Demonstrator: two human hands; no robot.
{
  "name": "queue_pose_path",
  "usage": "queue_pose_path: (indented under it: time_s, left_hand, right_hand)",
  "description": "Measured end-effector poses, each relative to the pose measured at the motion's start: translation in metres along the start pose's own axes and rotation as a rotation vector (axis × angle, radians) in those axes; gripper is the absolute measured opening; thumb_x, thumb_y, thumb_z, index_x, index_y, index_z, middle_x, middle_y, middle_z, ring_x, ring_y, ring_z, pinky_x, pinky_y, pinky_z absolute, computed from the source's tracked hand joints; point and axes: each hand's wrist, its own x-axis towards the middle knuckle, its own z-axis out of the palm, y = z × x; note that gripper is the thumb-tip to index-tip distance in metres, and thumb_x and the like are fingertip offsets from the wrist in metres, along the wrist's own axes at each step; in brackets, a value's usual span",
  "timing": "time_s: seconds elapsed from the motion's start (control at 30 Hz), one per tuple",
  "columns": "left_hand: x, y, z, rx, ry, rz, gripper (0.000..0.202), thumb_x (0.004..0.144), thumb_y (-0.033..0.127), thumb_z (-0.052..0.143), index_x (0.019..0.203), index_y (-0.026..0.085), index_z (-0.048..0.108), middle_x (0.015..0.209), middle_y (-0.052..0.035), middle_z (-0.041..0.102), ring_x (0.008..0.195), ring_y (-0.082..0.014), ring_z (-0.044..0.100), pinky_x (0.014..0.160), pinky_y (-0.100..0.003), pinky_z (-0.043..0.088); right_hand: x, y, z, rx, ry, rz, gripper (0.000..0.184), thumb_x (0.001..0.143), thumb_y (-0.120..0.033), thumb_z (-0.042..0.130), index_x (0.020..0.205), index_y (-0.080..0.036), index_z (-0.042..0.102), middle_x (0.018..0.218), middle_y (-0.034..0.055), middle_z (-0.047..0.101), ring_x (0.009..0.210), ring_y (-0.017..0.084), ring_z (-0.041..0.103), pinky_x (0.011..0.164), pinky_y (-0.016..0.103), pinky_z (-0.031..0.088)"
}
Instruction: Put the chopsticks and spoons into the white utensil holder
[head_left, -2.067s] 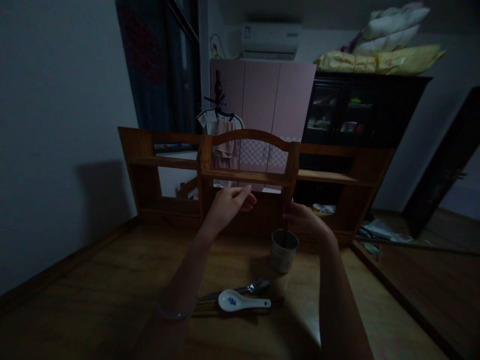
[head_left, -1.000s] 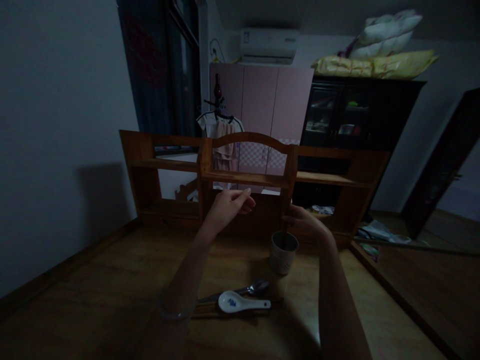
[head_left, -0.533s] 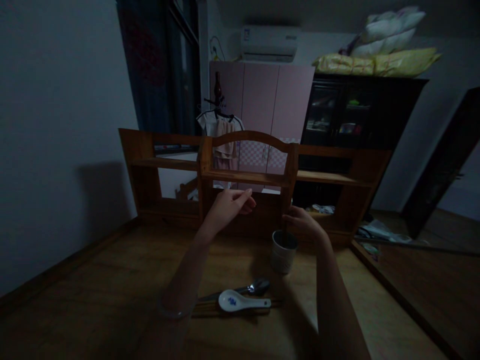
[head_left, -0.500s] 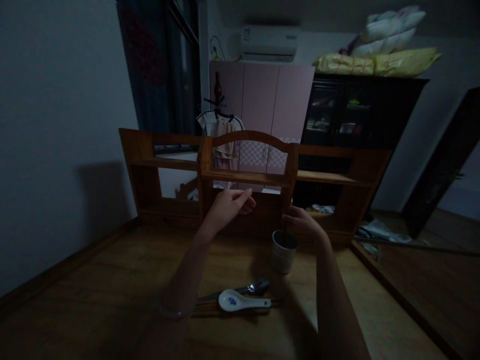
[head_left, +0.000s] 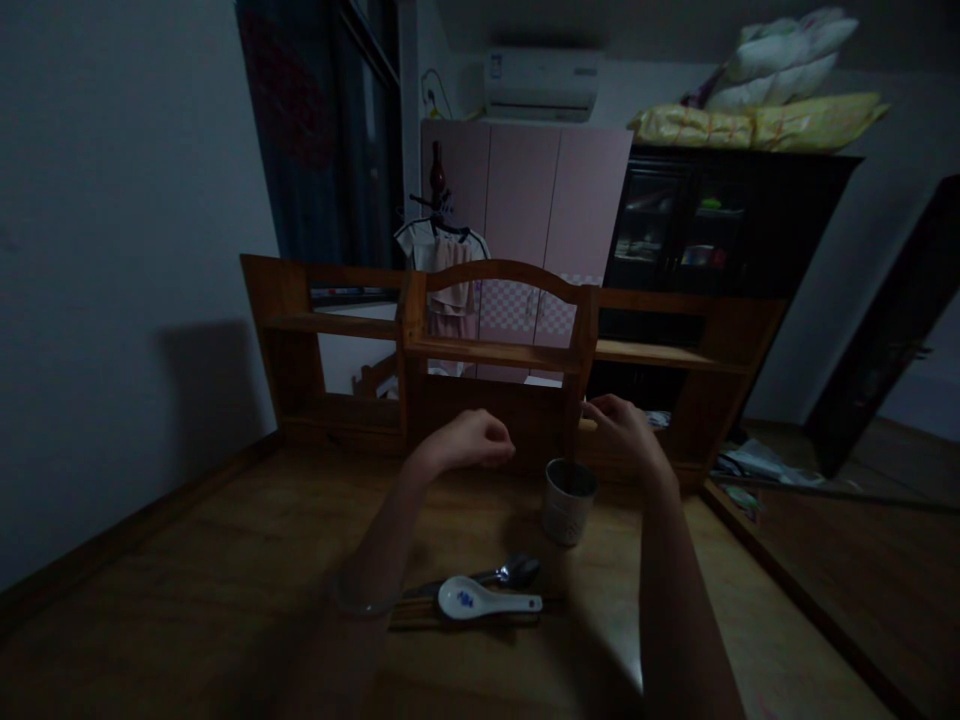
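My left hand (head_left: 472,438) hovers over the wooden desk, left of the cup, its fingers curled closed with nothing visible in them. My right hand (head_left: 621,428) is above and right of a pale cup (head_left: 566,515), fingertips pinched together. A thin dark brown stick (head_left: 573,468) stands in the cup and reaches up toward those fingertips; the dim light hides whether they grip it. In front lies a white soup spoon with a blue pattern (head_left: 480,600), across some chopsticks (head_left: 420,612). Behind it is a metal spoon (head_left: 517,571), its handle partly covered.
A wooden shelf unit (head_left: 491,352) rises along the back of the desk (head_left: 225,570), close behind both hands. The desk's right edge (head_left: 802,590) has a raised rim. Farther off stand a pink wardrobe (head_left: 517,200) and a dark cabinet (head_left: 780,220).
My right hand has moved up and to the right, away from the cup's mouth. My left hand has dropped lower, its fingers more curled. The cup and spoons stay put.
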Motion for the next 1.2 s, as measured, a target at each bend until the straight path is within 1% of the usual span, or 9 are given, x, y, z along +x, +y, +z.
queue_pose_path:
  time_s: [0.1,0.17,0.3,0.4,0.5,0.63,0.8,0.93,1.2]
  left_hand:
    - [0.015,-0.015,0.028,0.185,-0.451,-0.075,0.018,0.065,0.026,0.076,0.08,0.016,0.071,0.077,-0.0025,0.071,0.07,-0.0163,0.065,0.056,-0.02,0.046]
    - [0.024,-0.014,0.052,0.265,-0.627,-0.105,0.019,0.063,0.025,0.078,0.08,0.018,0.072,0.078,-0.0021,0.072,0.073,-0.0182,0.065,0.057,-0.022,0.046]
    - [0.029,0.007,0.101,0.38,-0.676,0.075,0.018,0.067,0.025,0.075,0.085,0.022,0.073,0.088,-0.0004,0.072,0.078,-0.0192,0.066,0.06,-0.023,0.046]
    - [0.026,0.021,0.13,0.522,-0.733,0.024,0.022,0.065,0.023,0.075,0.087,0.02,0.073,0.087,-0.0026,0.072,0.073,-0.0211,0.065,0.054,-0.025,0.045]
    - [0.023,0.025,0.147,0.653,-0.75,-0.009,0.028,0.062,0.026,0.079,0.088,0.018,0.072,0.088,-0.0052,0.071,0.071,-0.0227,0.064,0.055,-0.027,0.047]
    - [0.024,0.024,0.155,0.743,-0.677,0.006,0.032,0.059,0.025,0.081,0.088,0.017,0.069,0.092,-0.0073,0.071,0.075,-0.0239,0.065,0.058,-0.028,0.049]
    - [0.026,0.025,0.154,0.735,-0.76,-0.022,0.029,0.065,0.034,0.076,0.088,0.017,0.069,0.094,-0.0086,0.07,0.073,-0.0247,0.065,0.055,-0.028,0.048]
    - [0.024,0.026,0.152,0.743,-0.751,-0.004,0.031,0.067,0.032,0.072,0.092,0.014,0.07,0.093,-0.0109,0.07,0.073,-0.0266,0.064,0.054,-0.03,0.048]
    - [0.029,0.021,0.14,0.41,-0.681,0.156,0.024,0.071,0.024,0.071,0.093,0.016,0.066,0.094,-0.0055,0.069,0.08,-0.0202,0.065,0.055,-0.023,0.044]
  right_hand:
    - [-0.001,-0.014,-0.015,-0.078,0.145,-0.049,0.036,0.086,-0.049,0.053,0.087,-0.016,0.069,0.08,0.0069,0.07,0.069,0.019,0.063,0.058,0.026,0.041]
    - [-0.004,-0.024,-0.024,-0.099,0.228,-0.077,0.034,0.088,-0.046,0.052,0.086,-0.016,0.069,0.078,0.0063,0.07,0.068,0.018,0.064,0.058,0.025,0.04]
    - [-0.009,-0.037,-0.036,-0.098,0.318,-0.084,0.033,0.089,-0.044,0.052,0.083,-0.016,0.07,0.073,0.0054,0.07,0.063,0.017,0.064,0.055,0.024,0.038]
    - [-0.011,-0.039,-0.04,-0.085,0.347,-0.076,0.034,0.089,-0.043,0.051,0.08,-0.016,0.07,0.07,0.0056,0.069,0.061,0.017,0.064,0.053,0.023,0.037]
    - [-0.012,-0.038,-0.043,-0.066,0.351,-0.072,0.035,0.09,-0.042,0.05,0.079,-0.015,0.07,0.069,0.0059,0.069,0.061,0.018,0.064,0.053,0.023,0.037]
    - [-0.013,-0.035,-0.046,-0.038,0.352,-0.065,0.036,0.09,-0.042,0.049,0.081,-0.015,0.071,0.068,0.0059,0.069,0.061,0.018,0.064,0.053,0.023,0.038]
    - [-0.013,-0.035,-0.045,-0.022,0.343,-0.047,0.038,0.088,-0.046,0.05,0.083,-0.015,0.071,0.066,0.0057,0.069,0.055,0.017,0.062,0.051,0.023,0.039]
    - [-0.013,-0.036,-0.044,-0.019,0.323,-0.059,0.042,0.087,-0.051,0.051,0.083,-0.014,0.071,0.065,0.0063,0.069,0.054,0.017,0.062,0.051,0.024,0.039]
    - [-0.012,-0.034,-0.042,-0.057,0.329,-0.058,0.041,0.089,-0.046,0.047,0.078,-0.014,0.07,0.067,0.0087,0.069,0.059,0.019,0.064,0.051,0.024,0.039]
